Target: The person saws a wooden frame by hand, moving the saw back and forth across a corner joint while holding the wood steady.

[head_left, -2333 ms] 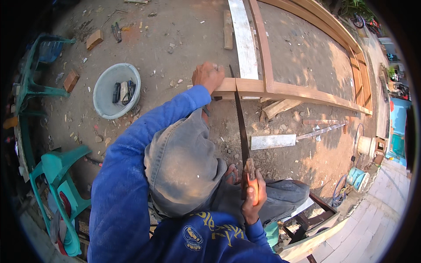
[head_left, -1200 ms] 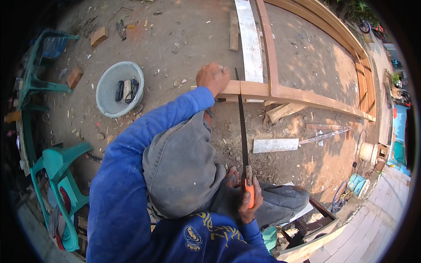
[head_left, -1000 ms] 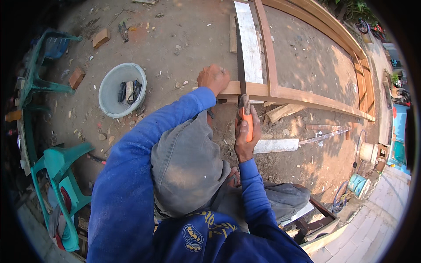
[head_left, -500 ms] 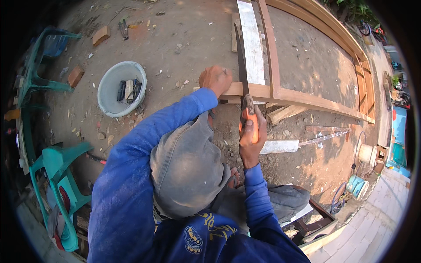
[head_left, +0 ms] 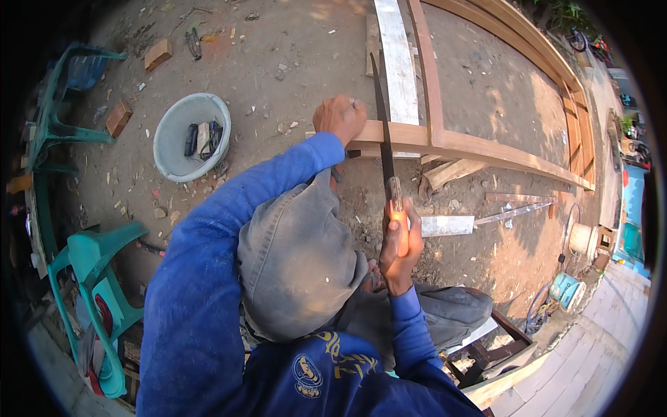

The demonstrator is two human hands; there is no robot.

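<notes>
My right hand (head_left: pixel 401 251) is wrapped round the orange handle of a handsaw (head_left: pixel 386 156). The saw's dark blade points away from me and lies across a brown wooden beam (head_left: pixel 479 147) close to its left end. At that end my left hand (head_left: pixel 340 117) is closed on the beam, just left of the blade; its fingertips are partly hidden. A thinner upright wooden piece (head_left: pixel 426 69) joins the beam to the right of the saw, forming part of a frame. Beyond the blade lies a whitish board (head_left: pixel 397 62).
A grey basin (head_left: pixel 164 135) with tools inside stands on the dirt ground at left. Green plastic chairs (head_left: pixel 94 260) are at the left edge. Wood blocks (head_left: pixel 119 118), a metal square (head_left: pixel 514 213), and a paint bucket (head_left: pixel 566 290) lie around. Long planks (head_left: pixel 549 59) run along the far right.
My right hand has drawn the saw back toward me, so its handle sits lower and farther from the beam. My left hand stays at the beam's end.
</notes>
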